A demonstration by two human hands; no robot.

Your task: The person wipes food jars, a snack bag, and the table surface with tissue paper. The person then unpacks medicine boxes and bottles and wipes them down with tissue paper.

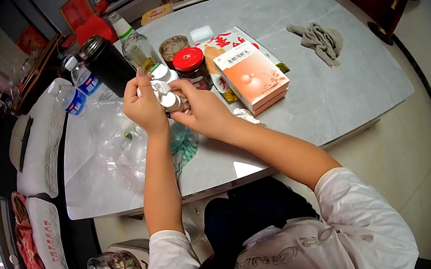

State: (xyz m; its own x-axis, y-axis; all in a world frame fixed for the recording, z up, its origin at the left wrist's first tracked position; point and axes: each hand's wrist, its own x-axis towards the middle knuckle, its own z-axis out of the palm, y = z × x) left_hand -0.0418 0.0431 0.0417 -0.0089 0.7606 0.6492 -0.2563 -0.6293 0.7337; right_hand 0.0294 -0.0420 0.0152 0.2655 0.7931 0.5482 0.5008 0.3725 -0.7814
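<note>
Both hands are closed around a cluster of several small white capped bottles (170, 101), held above the table. My left hand (146, 108) wraps them from the left with its thumb pointing up. From the right, my right hand (203, 108) grips the same cluster, its fingers against the lower bottles. Just behind them stand a jar with a red lid (189, 59) and a glass bottle (138, 48). Clear plastic bags (126, 153) and a green plastic bag (185, 147) lie under and beside my forearms. The bottles' labels are hidden by my fingers.
An orange-and-white box (253, 77) lies on a printed packet (240, 36) right of my hands. Two water bottles (75, 99) and a black flask (105, 64) stand at the left. A crumpled grey cloth (318, 41) lies far right on the table (344, 98).
</note>
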